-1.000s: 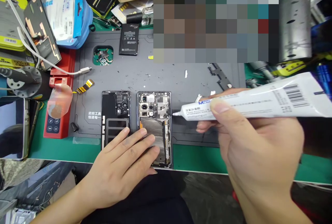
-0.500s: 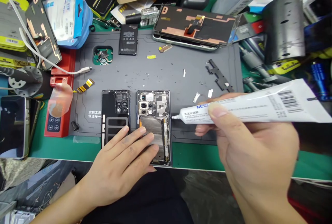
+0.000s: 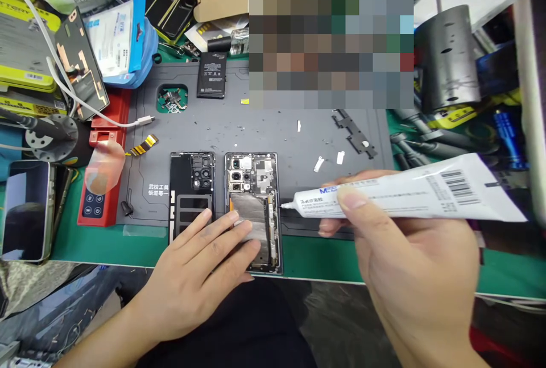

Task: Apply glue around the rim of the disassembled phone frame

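Note:
An opened phone (image 3: 249, 203) lies face down on the mat near the bench's front edge, its cameras and inner parts exposed. Beside it on the left is a black back cover (image 3: 191, 186) with a camera cutout area. My left hand (image 3: 209, 260) lies flat with fingers stretched across the lower parts of both, partly hiding them. In my right hand (image 3: 384, 237) is a white glue tube (image 3: 405, 194), gripped between thumb and fingers. The tube's thin nozzle points left, its tip at the phone's right edge.
On the grey mat (image 3: 205, 129) lie a battery (image 3: 211, 75), a black bracket (image 3: 355, 135), small white strips (image 3: 318, 164) and a flex cable (image 3: 144, 145). A red device (image 3: 98, 186) stands at left, another phone (image 3: 28, 209) beyond it. A pixelated block covers the upper middle.
The nozzle tip has moved slightly down along the phone's right edge with my right hand. My left hand stays on the phone and cover. The camera view has shifted a little.

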### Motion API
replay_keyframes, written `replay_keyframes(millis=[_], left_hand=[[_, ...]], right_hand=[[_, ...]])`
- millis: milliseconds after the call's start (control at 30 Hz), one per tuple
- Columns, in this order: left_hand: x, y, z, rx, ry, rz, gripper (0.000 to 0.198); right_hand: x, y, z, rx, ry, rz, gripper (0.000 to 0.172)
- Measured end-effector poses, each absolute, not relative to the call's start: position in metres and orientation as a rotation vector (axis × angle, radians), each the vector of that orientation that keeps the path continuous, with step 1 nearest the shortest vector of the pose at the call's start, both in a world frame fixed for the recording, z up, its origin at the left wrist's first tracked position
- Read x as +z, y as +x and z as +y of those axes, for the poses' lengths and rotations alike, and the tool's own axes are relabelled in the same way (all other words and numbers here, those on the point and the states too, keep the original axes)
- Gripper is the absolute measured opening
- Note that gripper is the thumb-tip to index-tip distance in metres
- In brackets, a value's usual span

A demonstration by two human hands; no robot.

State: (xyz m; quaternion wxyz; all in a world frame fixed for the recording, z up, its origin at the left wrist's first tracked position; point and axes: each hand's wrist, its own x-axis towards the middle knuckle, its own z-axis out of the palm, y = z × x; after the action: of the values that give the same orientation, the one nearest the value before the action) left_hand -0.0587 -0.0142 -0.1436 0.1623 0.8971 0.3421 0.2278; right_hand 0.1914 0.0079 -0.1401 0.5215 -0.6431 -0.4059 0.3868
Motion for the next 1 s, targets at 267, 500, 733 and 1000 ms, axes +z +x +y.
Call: replay_keyframes(millis=[267, 500, 733, 1000], left_hand=[[-0.144, -0.061, -0.016, 0.644, 2.549, 0.989, 0.041], [-0.145, -0.060, -0.014, 0.686, 2.565, 0.998, 0.038], [-0.147, -0.060, -0.016, 0.695, 2.568, 0.992, 0.039], [-0.147, -0.060, -0.017, 0.713, 2.562, 0.991, 0.039]], right_hand=[[-0.142, 0.193, 0.001, 0.906, -1.541, -0.987, 0.023], [-0.140, 0.191, 0.000, 0.897, -1.526, -1.019, 0.023], [-0.139, 0.191, -0.008, 0.889, -1.541, -1.029, 0.020], [-0.140, 0.191, -0.016, 0.880, -1.546, -1.045, 0.016]])
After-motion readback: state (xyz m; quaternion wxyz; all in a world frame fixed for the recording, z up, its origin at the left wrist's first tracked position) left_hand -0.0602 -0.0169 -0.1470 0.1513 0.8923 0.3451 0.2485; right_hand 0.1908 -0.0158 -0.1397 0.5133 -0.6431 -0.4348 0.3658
